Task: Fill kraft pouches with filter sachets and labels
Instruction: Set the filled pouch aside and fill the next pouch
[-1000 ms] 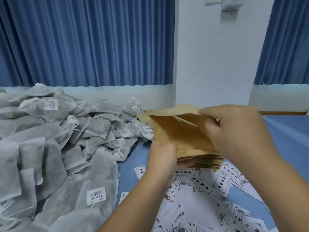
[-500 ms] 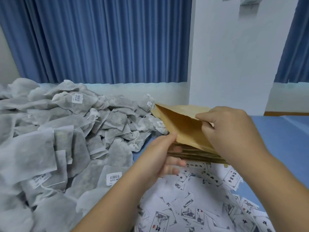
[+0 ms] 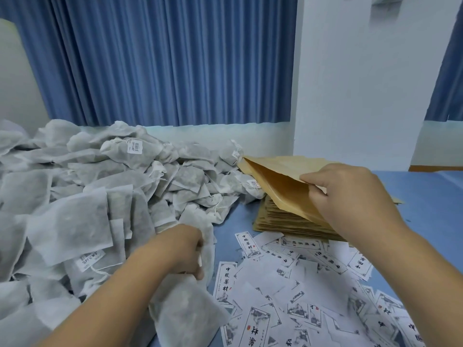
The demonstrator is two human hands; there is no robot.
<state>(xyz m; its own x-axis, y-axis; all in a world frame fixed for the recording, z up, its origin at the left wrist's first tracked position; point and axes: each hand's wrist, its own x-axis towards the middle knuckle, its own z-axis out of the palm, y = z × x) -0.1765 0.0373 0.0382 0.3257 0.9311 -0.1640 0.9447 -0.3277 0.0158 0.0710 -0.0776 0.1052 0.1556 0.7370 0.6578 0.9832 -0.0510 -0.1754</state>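
My right hand (image 3: 348,196) pinches the upper edge of a kraft pouch (image 3: 280,181) and holds its mouth open toward the left, above the stack of flat kraft pouches (image 3: 283,221). My left hand (image 3: 180,249) is low at the centre, its fingers curled round a white filter sachet (image 3: 206,236) at the near edge of the big sachet heap (image 3: 100,196). Another sachet (image 3: 185,314) lies just under my left wrist. Printed paper labels (image 3: 300,284) lie scattered on the blue table in front of the stack.
The sachet heap covers the whole left half of the blue table (image 3: 426,191). A white wall pillar (image 3: 363,83) and blue curtains (image 3: 162,58) stand behind. Bare blue surface shows to the right of the pouch stack.
My left hand has left the pouch and moved down-left to the sachet heap, where it now grips a sachet. My right hand keeps the pouch open. The view has shifted left.
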